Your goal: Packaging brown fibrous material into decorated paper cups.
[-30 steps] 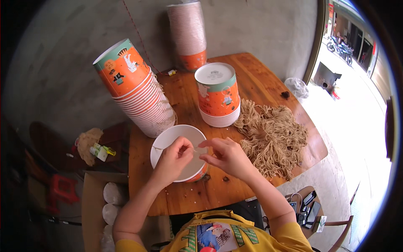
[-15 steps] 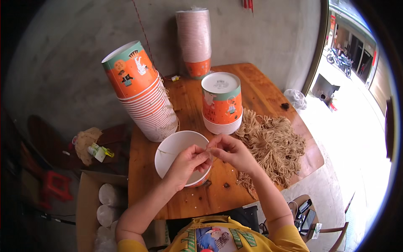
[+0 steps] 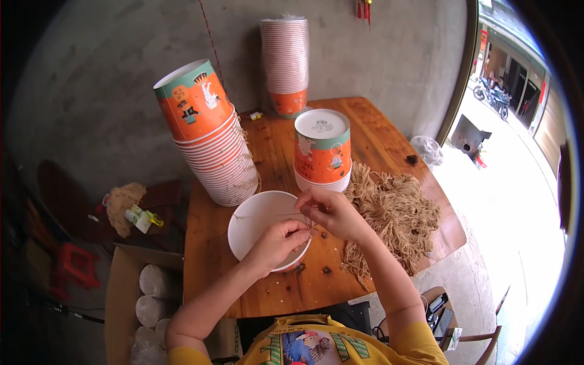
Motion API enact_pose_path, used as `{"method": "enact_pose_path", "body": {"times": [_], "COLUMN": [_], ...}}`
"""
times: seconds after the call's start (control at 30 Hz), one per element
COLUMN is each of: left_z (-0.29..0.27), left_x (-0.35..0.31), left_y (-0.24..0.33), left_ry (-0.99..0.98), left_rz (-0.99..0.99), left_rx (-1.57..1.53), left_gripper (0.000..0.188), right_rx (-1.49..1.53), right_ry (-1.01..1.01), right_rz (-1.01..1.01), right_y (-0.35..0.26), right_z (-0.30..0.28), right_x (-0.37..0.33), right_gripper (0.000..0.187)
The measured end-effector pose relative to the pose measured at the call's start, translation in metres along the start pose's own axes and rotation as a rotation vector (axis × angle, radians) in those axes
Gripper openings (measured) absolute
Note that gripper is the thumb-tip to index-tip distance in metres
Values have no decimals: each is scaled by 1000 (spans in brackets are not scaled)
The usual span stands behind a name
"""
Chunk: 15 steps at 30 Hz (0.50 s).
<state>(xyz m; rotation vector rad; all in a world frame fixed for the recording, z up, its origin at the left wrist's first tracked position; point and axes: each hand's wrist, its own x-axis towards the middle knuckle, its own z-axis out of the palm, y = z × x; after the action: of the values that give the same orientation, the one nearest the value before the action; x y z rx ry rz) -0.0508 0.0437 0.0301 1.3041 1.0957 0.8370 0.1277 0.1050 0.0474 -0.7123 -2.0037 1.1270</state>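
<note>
A white-lined paper bucket [image 3: 244, 240] stands mouth up near the table's front edge. Across its opening runs a thin tan string [image 3: 267, 216], from the left rim toward the right rim. My left hand [image 3: 281, 244] is closed at the right rim, its thumb and fingertips pinching the string. Just above and to the right, my right hand [image 3: 333, 213] pinches a strand of the same string, its other fingers curled. The exact crossing of the strands between my fingertips is too fine to make out.
A tall leaning stack of buckets [image 3: 213, 143] rises at the left. Upside-down buckets [image 3: 323, 152] stand behind my hands, a plastic-wrapped stack [image 3: 285, 67] by the wall. Loose tan strings [image 3: 395, 216] heap at the right. A cardboard box [image 3: 118, 286] sits below left.
My right hand has lifted slightly away from the left, drawing the string between them. The string now stretches straighter over the bucket's mouth. The view has shifted slightly.
</note>
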Motion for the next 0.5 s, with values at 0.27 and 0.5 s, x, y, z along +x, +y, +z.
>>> {"method": "enact_pose_path", "body": {"times": [0.27,0.5], "left_z": [-8,-5], "left_x": [1,4], "left_y": [2,3], "left_ry": [-29,-12], "left_rz": [-38,-25], "left_rx": [-105,-110], "left_gripper": [23,23], "right_rx": [16,-365], "right_ry": [120,132], "right_rz": [-97,-199], "right_y": [17,8], "right_z": [-5,-4], "right_x": [-23,-36], "right_gripper": [8,10]}}
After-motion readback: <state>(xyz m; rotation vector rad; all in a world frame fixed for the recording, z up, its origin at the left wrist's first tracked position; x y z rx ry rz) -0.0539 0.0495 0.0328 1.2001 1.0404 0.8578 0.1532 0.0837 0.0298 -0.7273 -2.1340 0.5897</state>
